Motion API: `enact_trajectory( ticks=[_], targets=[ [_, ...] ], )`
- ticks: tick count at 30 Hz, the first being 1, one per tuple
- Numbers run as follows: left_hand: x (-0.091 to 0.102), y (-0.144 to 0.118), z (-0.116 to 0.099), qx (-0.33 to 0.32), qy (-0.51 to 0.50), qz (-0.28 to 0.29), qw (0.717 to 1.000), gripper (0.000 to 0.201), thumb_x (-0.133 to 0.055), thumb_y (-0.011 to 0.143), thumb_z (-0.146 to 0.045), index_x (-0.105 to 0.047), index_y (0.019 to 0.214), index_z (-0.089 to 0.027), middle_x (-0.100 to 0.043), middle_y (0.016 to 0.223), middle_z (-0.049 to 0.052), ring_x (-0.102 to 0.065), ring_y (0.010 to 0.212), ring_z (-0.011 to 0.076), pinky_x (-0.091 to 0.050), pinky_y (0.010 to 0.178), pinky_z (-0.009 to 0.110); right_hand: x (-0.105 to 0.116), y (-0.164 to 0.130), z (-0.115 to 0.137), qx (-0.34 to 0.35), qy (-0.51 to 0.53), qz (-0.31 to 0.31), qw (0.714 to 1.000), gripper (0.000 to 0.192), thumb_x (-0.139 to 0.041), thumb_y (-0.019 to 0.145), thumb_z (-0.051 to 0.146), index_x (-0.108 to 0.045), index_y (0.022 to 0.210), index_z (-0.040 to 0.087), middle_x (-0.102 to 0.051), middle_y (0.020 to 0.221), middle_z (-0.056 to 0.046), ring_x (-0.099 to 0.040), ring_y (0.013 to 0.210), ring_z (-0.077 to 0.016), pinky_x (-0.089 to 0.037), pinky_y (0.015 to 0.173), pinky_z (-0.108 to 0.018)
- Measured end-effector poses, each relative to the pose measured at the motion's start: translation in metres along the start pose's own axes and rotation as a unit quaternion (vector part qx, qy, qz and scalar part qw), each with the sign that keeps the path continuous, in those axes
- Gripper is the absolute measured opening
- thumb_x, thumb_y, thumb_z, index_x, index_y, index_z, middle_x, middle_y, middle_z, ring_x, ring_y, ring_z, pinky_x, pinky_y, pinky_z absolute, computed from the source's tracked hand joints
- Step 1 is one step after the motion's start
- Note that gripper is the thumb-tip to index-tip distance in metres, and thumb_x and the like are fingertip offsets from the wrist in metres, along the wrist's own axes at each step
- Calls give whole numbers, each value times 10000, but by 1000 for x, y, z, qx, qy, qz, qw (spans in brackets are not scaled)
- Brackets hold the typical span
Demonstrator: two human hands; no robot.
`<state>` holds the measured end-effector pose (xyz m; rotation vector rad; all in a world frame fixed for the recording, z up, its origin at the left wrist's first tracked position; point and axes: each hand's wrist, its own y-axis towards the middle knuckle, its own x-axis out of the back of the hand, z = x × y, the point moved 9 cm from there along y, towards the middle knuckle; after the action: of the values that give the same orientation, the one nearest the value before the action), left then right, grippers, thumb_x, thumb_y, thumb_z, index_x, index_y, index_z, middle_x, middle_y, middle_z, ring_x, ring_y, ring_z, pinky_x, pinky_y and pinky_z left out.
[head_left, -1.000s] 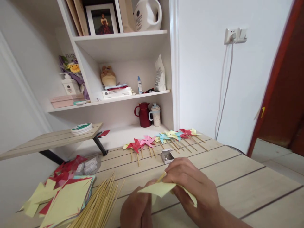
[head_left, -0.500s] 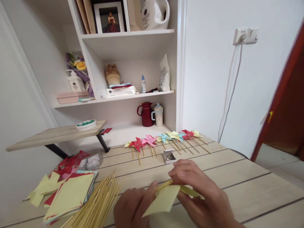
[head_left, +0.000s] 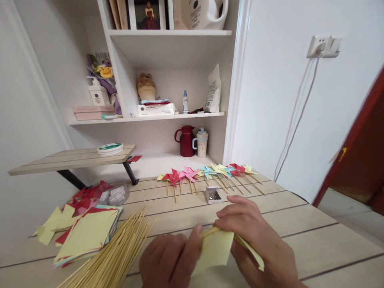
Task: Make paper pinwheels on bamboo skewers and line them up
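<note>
Your desk (head_left: 303,228) runs past your right hand (head_left: 264,244) to its edge; that grip, fingers arched, and your curled left hand (head_left: 169,258), thumb up, pinch the yellow paper (head_left: 214,251) and stick (head_left: 210,231) between them; beyond, an open box (head_left: 214,201) holds metal bits (head_left: 214,196)

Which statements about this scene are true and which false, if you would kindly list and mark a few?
1. Yellow paper shows between the left hand and the right hand. True.
2. The bundle of sticks lies right of both hands. False: the sticks lie to their left.
3. The small white box stands open. True.
4. The paper stack's top sheet is blue. False: the top sheet is yellow.
5. The dark red jug stands beside a lidded cup. True.
</note>
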<state>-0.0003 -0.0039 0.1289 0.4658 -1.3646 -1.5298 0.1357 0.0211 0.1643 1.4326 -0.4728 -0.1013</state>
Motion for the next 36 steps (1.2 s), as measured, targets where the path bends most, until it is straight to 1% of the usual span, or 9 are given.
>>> enact_trajectory(
  ticks=[4,6,9,14,19,22,26,31,36],
  targets=[
    [-3,-4,2,10,-31,-18,999,253,-433,976,-140,-657,1076,-81,-686,697,40,-603,568,98,-457,543,229,-5,-4,-5,-8,-16,2,1000,307,-497,782,-46,-641,981,138,-665,807,-49,-628,814,-177,-463,952,-447],
    [-6,-7,5,22,-36,-19,999,258,-448,970,-135,-653,1116,-81,-690,728,45,-607,595,100,-464,572,235,-7,-7,-9,-8,-20,7,1000,296,-505,791,-33,-633,988,147,-672,814,-43,-630,818,-179,-441,964,-458],
    [-9,-11,9,29,-27,0,999,283,-506,944,-118,-629,1198,-102,-687,742,29,-613,629,109,-471,609,242,-12,-10,-15,-2,-12,25,1000,278,-499,810,-3,-623,994,165,-681,819,-35,-642,835,-190,-418,973,-484],
    [-12,-13,11,-3,-26,38,999,324,-416,975,-138,-628,1218,-107,-707,814,54,-643,704,140,-492,673,272,-19,-16,-25,-8,-7,61,998,285,-519,839,65,-614,1073,199,-703,910,-48,-655,947,-229,-412,984,-515],
    [-7,-6,13,17,-38,8,999,271,-453,967,-132,-652,1149,-112,-707,788,41,-633,689,133,-479,668,270,-18,-19,-27,1,-7,49,999,377,-553,835,66,-566,1186,201,-704,1037,-78,-661,966,-227,-425,991,-525],
    [-7,-3,11,23,-42,-2,999,241,-502,951,-128,-654,1136,-104,-699,763,31,-624,671,126,-473,650,262,-16,-17,-26,3,-8,42,999,365,-543,817,32,-589,1138,200,-708,991,-67,-667,926,-216,-434,974,-511],
    [-9,-4,8,16,-39,6,999,233,-527,938,-120,-659,1130,-106,-695,753,25,-623,667,124,-472,637,262,-14,-15,-25,-11,-11,37,999,321,-502,808,18,-638,1025,211,-702,876,-34,-683,849,-209,-455,944,-502],
    [-8,-4,5,10,-4,-3,1000,226,-514,942,-109,-671,1104,-116,-704,759,23,-633,662,122,-480,645,273,-15,-14,-23,-23,-22,30,999,289,-511,813,5,-640,968,212,-697,826,-20,-679,786,-194,-454,937,-493],
    [-10,-2,5,29,-7,-14,999,208,-533,935,-108,-656,1103,-108,-717,771,26,-636,642,114,-489,609,253,-16,-17,-28,-44,-43,24,998,243,-541,833,26,-622,948,224,-689,798,-9,-659,736,-176,-452,926,-481]
  ],
)
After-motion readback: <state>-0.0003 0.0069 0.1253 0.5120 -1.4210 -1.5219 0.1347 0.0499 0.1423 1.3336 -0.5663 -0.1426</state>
